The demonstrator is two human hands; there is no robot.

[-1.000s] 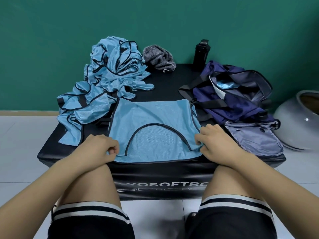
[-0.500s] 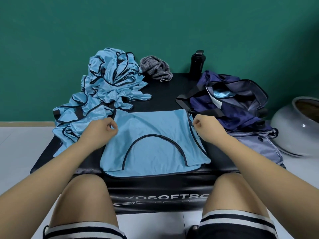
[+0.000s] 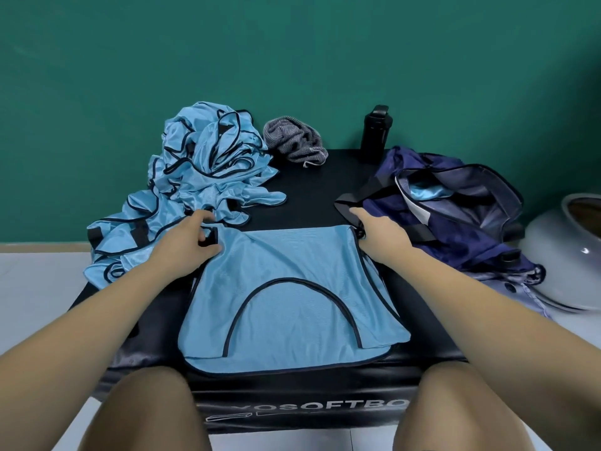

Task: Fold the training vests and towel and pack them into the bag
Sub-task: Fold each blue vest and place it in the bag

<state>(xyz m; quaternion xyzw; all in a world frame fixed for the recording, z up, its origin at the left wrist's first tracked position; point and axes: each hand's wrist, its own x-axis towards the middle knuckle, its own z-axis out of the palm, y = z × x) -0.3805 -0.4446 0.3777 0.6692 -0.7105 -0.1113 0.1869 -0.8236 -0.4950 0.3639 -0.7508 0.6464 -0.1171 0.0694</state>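
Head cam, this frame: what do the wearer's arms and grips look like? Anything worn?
Left forearm and right forearm are bare up to the frame edge, no sleeves. The left grip and right grip are bare hands: no gloves, rings, watch or wristband visible. No markings or cables either.

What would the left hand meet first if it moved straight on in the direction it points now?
Most likely the pile of unfolded vests, whose nearest folds lie just beyond the left hand, which grips the flat vest. Depth is unclear from one view.
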